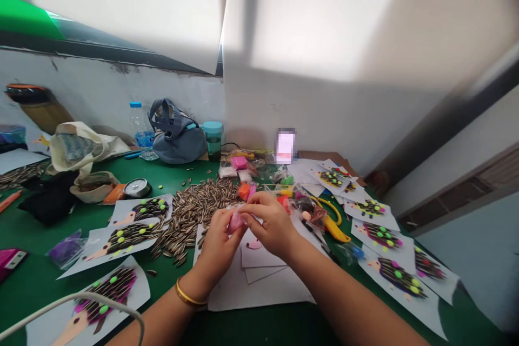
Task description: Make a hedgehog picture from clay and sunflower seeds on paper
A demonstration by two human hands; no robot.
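Green table (170,332) against a pale wall (259,102). The person's left hand (218,243) and right hand (273,225) both pinch the pink clay (236,220), so neither is nearer. It sits between their fingertips, above the paper (263,294) and just beside the seeds (190,213); its long axis cannot be made out.

No text is legible, including the faint wall scribble (278,107).
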